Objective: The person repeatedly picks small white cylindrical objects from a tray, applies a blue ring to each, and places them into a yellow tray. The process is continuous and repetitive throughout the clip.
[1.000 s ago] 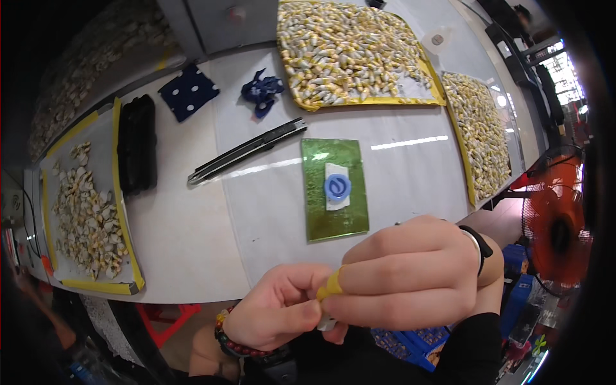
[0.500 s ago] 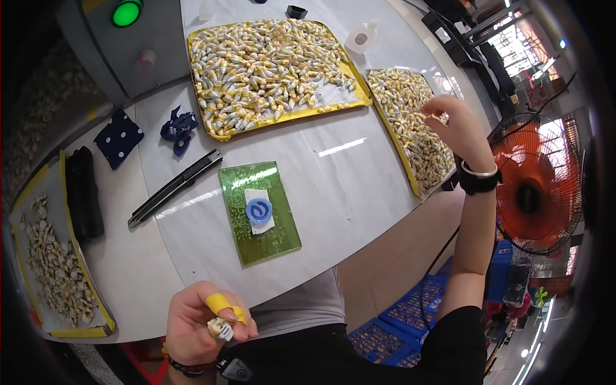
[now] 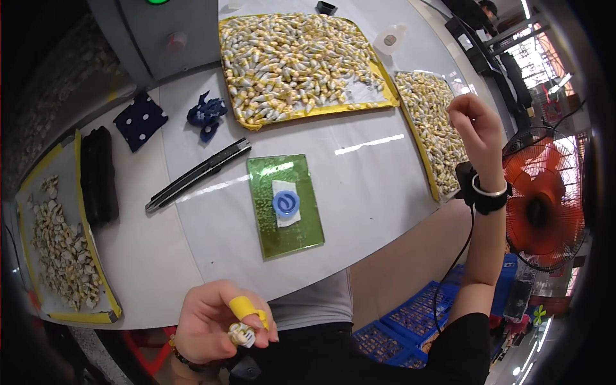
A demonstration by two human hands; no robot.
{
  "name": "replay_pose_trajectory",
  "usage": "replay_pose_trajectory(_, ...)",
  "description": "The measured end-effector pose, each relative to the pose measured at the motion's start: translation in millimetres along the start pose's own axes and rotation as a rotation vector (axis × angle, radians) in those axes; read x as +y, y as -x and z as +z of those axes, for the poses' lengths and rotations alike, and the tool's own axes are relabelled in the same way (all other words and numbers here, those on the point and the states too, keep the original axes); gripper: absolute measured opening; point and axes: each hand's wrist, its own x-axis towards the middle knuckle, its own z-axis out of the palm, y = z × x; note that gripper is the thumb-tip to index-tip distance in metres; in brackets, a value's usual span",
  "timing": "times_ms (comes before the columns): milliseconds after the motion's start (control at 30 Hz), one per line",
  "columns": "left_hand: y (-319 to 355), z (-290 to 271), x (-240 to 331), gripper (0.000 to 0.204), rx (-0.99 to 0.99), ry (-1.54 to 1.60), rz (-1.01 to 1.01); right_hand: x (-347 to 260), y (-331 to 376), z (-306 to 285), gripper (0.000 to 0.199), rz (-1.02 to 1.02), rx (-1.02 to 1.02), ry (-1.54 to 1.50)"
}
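Note:
My left hand [image 3: 221, 319] is low at the table's near edge, a yellow finger cover on one finger, and its fingers pinch a small white and yellow piece [image 3: 242, 334]. My right hand [image 3: 476, 131] is raised over the right tray [image 3: 431, 131] of small white and yellow pieces, fingers curled loosely; I cannot tell whether anything is in it. A black band and a bracelet sit on its wrist. Between the hands lies a green mat [image 3: 284, 205] with a white pad and a blue ring [image 3: 286, 203] on it.
A large yellow-rimmed tray [image 3: 321, 110] of the same pieces stands at the back. A long black tool [image 3: 197, 174], two dark blue cloths [image 3: 140, 120], black blocks [image 3: 99, 173] and a left tray [image 3: 61, 250] lie to the left. An orange fan [image 3: 542, 208] stands to the right.
One second ago both hands were together near the table's edge. The right hand then reached out over the right tray and is now lifted above it. The left hand stays low with the piece.

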Motion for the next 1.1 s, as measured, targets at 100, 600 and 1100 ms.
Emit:
replay_pose_trajectory(100, -3, 0, 0, 0.037, -0.008, 0.033, -0.027, -60, 11, 37, 0.011, -0.122, -0.196, -0.009)
replay_pose_trajectory(600, 5, -3, -3, 0.046, 0.049, 0.105, -0.029, -95, -1, 134, 0.014, -0.662, -0.56, 0.071)
replay_pose_trajectory(1100, -1, 5, -15, 0.036, 0.088, -0.011, 0.095, -136, 38, 114, 0.023, -0.44, -0.347, -0.376)
